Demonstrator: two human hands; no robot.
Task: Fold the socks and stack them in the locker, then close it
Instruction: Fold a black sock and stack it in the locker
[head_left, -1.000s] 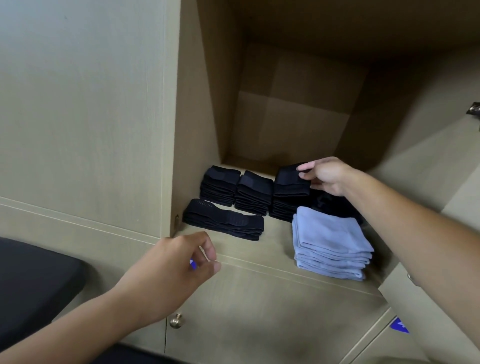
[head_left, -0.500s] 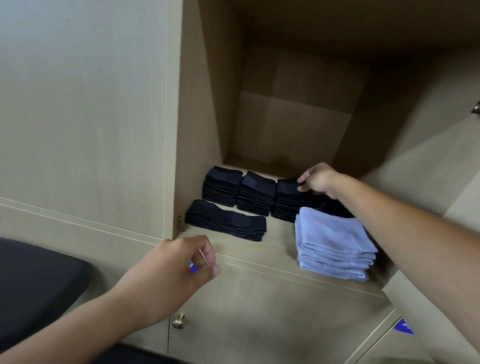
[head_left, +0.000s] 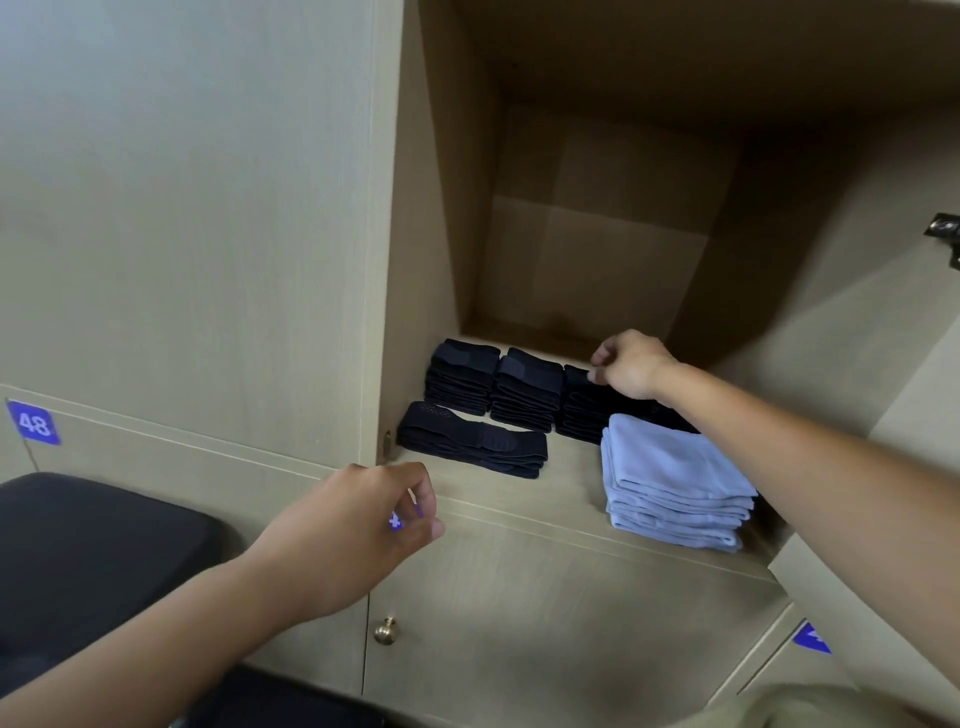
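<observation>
1. Locker (head_left: 426, 291) open; shelf (head_left: 571, 488) inside carries all socks.
2. Three dark sock stacks in row along back of shelf: left stack (head_left: 462, 376), mid stack (head_left: 524, 389), right stack (head_left: 584, 410), packed touching side by side.
3. Right hand (head_left: 631, 364) at top of right stack, fingers curled, thumb & fingertips pinching top dark sock at its back edge.
4. Long dark sock pair (head_left: 472, 444) lying flat nr front left corner of shelf, just in front of left & mid stacks.
5. Light blue sock stack (head_left: 675, 488) at front right of shelf, partly under right forearm.
6. Left hand (head_left: 358, 525) outside locker, below shelf front edge, fingers loosely curled, holding nothing.
7. Brass knob (head_left: 385, 630) on lower door; blue "48" label (head_left: 34, 423) far left.
</observation>
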